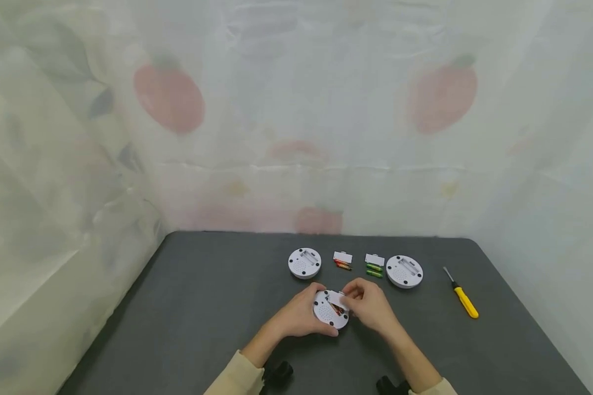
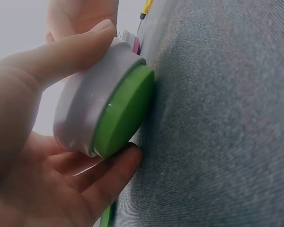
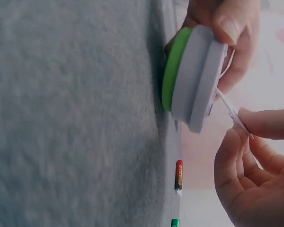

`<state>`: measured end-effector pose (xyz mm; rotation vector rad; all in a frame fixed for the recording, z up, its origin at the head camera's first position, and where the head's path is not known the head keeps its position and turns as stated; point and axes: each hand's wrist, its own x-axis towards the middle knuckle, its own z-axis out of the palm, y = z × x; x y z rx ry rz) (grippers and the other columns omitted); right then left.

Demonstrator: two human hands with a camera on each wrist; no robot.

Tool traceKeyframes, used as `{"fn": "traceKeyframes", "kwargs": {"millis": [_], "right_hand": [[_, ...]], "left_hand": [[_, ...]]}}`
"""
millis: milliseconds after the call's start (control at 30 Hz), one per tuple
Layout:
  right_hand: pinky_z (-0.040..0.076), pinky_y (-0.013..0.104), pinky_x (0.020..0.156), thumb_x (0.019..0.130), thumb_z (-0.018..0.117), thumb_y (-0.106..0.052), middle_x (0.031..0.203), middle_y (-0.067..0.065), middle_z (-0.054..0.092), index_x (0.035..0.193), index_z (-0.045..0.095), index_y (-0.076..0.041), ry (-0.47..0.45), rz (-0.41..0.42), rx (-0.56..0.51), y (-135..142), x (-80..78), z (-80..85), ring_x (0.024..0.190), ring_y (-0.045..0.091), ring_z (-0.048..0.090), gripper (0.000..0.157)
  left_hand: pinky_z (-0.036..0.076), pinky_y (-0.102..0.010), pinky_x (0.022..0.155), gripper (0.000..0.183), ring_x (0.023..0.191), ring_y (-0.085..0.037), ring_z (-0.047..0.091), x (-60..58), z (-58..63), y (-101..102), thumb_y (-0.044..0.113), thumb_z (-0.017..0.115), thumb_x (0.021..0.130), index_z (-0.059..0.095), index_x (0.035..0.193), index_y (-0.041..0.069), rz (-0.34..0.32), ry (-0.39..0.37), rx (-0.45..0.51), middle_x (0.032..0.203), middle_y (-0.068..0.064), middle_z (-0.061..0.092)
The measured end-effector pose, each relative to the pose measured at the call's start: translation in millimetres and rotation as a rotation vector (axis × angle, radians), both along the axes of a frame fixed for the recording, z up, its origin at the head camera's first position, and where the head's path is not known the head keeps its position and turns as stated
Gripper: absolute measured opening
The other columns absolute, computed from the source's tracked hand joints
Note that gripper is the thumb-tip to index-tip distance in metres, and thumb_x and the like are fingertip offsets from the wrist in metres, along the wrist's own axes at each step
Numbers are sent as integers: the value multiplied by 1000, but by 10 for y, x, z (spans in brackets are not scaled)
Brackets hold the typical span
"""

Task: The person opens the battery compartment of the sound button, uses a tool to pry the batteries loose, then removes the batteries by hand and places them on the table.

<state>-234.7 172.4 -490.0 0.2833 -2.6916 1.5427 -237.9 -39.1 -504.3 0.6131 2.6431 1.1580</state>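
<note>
A round white button device point(image 1: 322, 314) is held in my left hand point(image 1: 296, 315), its underside with speaker holes and battery bay turned up. Its green domed side point(image 2: 125, 113) faces the table in the left wrist view. Red and dark batteries point(image 1: 336, 310) lie in the bay, partly covered. With thumb and fingertips, my right hand point(image 1: 373, 308) pinches a thin white battery cover point(image 1: 337, 299), tilted over the bay. In the right wrist view, the cover point(image 3: 233, 113) slants, one end at the device's underside and the other between my fingers.
Beyond my hands, two more round devices lie underside up, one at left point(image 1: 304, 264) and one at right point(image 1: 404, 272). Between them are two white covers point(image 1: 343, 256), red batteries point(image 1: 342, 265) and green batteries point(image 1: 374, 270). A yellow-handled screwdriver point(image 1: 466, 302) lies at right.
</note>
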Motion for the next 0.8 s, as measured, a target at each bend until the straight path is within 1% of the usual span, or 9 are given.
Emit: {"fn": "traceKeyframes", "kwargs": {"millis": [167,300,433,533,700,800], "right_hand": [[50,28,56,88,76,-4,77,-1,63,93,70,-9,22,7,19,45,-77,35,63,14,57,10],[50,29,56,88,77,-5,77,-2,62,92,70,-11,35,-8,49,105,-168,30,62,15,58,10],[50,30,55,88,77,-6,76,0,62,92,69,-9,36,-18,72,181,-279,25,60,15,58,9],[50,30,54,89,76,-5,75,1,62,93,68,-7,16,-23,88,234,-377,11,58,15,58,9],[49,30,54,88,75,-4,72,1,62,91,68,-5,-6,-22,154,302,-546,-29,55,13,57,8],[48,31,53,87,75,-3,70,1,62,88,67,-4,4,-9,204,323,-626,-49,54,13,57,8]], "left_hand": [[45,-40,95,94,111,-17,54,13,62,-21,50,92,69,47,142,11,-6,-16,-49,125,0,58],[44,-43,96,96,115,-20,53,20,85,-39,49,91,70,47,145,10,-7,-22,-84,125,-1,58],[44,-43,98,98,119,-23,51,17,76,-48,47,91,70,45,148,7,-31,0,-99,132,-4,57],[43,-43,100,101,124,-24,49,9,65,-51,48,90,70,43,149,5,-45,21,-115,139,-7,54],[41,-45,102,105,127,-25,47,-3,49,-46,52,89,70,41,151,4,-51,27,-112,143,-9,52],[41,-46,103,105,126,-25,47,-10,46,-43,51,90,70,42,151,4,-47,30,-93,141,-10,51]]}}
